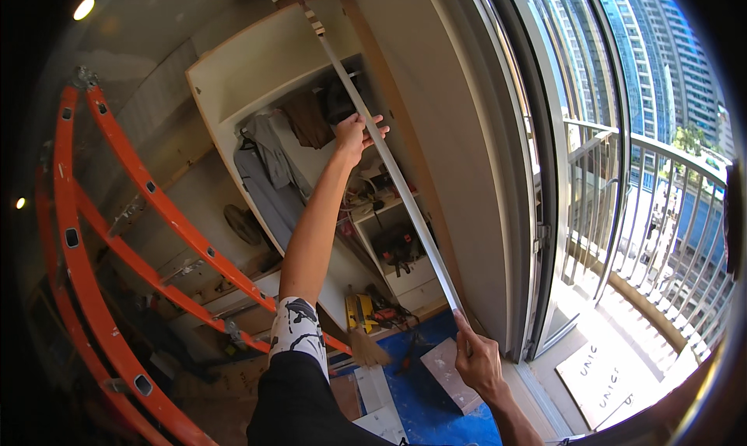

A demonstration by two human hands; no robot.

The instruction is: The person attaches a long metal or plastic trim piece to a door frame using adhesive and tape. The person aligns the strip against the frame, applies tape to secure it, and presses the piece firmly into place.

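Observation:
A long, thin silver-grey bar (401,183) slants from the ceiling corner down toward me. My left hand (354,139), arm stretched far out, steadies it around its middle, the fingers behind the bar and their tips showing past its right side. Lower down, my right hand (476,360) is closed round the bar's near end. Near the top, the bar has a short brownish section, and its tip reaches the ceiling corner; whether it touches there I cannot tell.
An orange stepladder (82,244) stands at the left. Behind the bar is an open wardrobe (226,108) with hanging clothes (272,154). A broom head (366,348), blue floor sheet (424,380) and box-like block (451,374) lie below. Glass doors and a balcony railing (661,154) are right.

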